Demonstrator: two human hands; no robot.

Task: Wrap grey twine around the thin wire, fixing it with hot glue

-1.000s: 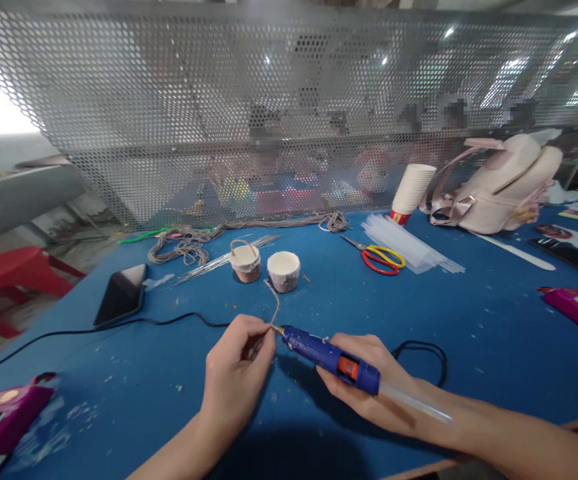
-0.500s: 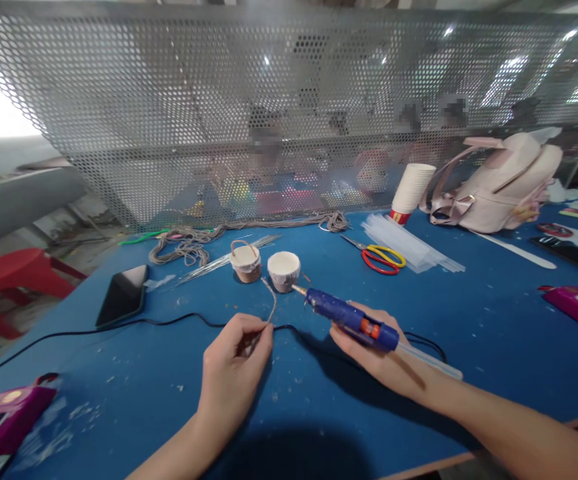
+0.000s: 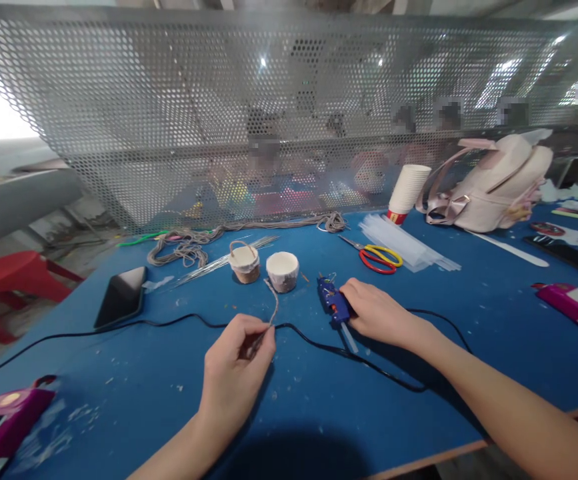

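My left hand (image 3: 239,363) pinches a short piece of grey cord (image 3: 275,303) between thumb and fingers, its free end pointing up toward the small cups. My right hand (image 3: 371,308) is closed around the handle of a blue hot glue gun (image 3: 333,299), low over the table, with a clear glue stick (image 3: 349,339) poking out of its back end. Just beyond the hands stand a small white-topped cup (image 3: 283,267) and, left of it, a similar small cup with a cord handle (image 3: 245,262) arched over it.
Scissors (image 3: 379,259), clear glue sticks (image 3: 403,241), stacked paper cups (image 3: 409,190) and a backpack (image 3: 499,180) lie at the back right. A phone (image 3: 122,297) and a cord bundle (image 3: 179,250) are left. A black cable (image 3: 169,319) crosses the blue table. A perforated metal screen (image 3: 169,120) stands behind.
My right hand has turned the glue gun so its nozzle points away from me, and lowered it beside the white cup. My left hand holds the cord nearly where it was.
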